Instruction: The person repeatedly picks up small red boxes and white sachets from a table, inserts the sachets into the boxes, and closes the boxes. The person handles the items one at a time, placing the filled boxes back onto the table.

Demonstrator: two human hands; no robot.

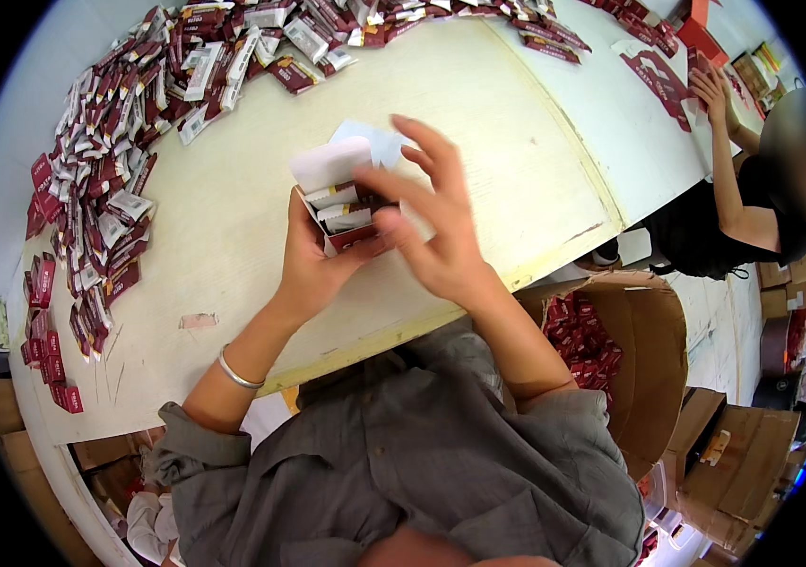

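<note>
A small open red carton is held in my left hand, above the middle of the table. Its white flap stands up at the back, and foil-wrapped sachets lie inside. Over the carton's right side is my right hand, blurred, with its fingers spread; the fingertips are at the opening, and whether they touch the sachets is unclear. Behind the carton, a pale blue-white paper is partly covered by the flap and my fingers.
Heaped maroon and silver sachets curve along the table's far and left sides. Small red cartons line the left edge. A large cardboard box holding red cartons stands by the near edge. At the far right, a co-worker handles a red box.
</note>
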